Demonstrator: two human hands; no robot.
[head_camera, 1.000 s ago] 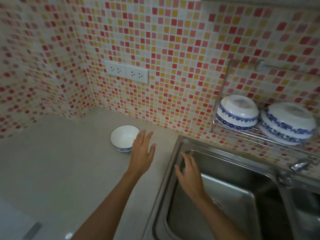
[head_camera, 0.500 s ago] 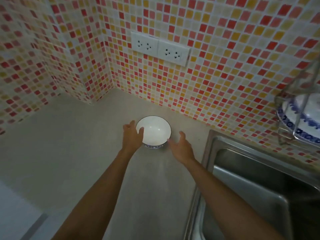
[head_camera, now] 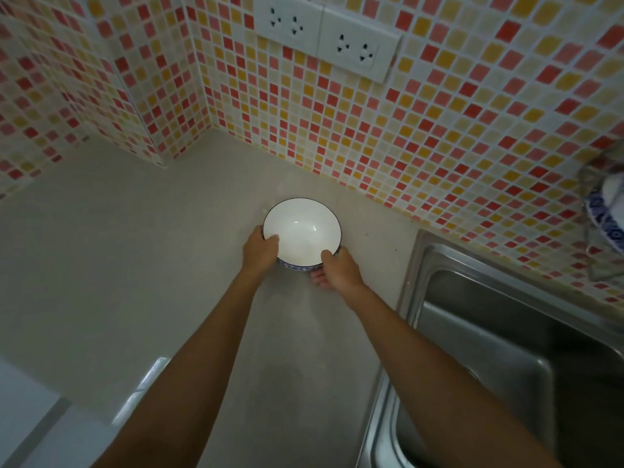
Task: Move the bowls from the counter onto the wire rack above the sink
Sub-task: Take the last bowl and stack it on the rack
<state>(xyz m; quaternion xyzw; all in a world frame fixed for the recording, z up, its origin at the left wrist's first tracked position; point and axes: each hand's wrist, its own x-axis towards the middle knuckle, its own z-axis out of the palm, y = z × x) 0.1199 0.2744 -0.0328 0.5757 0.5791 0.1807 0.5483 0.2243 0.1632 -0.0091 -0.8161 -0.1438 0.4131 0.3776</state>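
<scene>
Right then, both hands were on the one bowl (head_camera: 301,228), a white bowl with a dark rim and a blue pattern round its outside, which sat upright on the pale counter (head_camera: 135,265) near the tiled back wall (head_camera: 439,146). The left hand (head_camera: 260,249) gripped its near left side, thumb hooked over the rim onto the white inside. The right hand (head_camera: 337,270) gripped the near right side the same way, thumb on the rim, with fingertips showing under the bowl's base. Whether the bowl was touching the counter or just clear of it, I could not tell.

Just to the right lay the steel sink (head_camera: 506,366), its rim close beside the right forearm. At the far right edge, above the sink, part of the wire rack (head_camera: 587,251) showed, with a blue-and-white bowl on it (head_camera: 607,214), mostly cut off from sight. High on the wall behind sat a pair of white sockets (head_camera: 324,35).
</scene>
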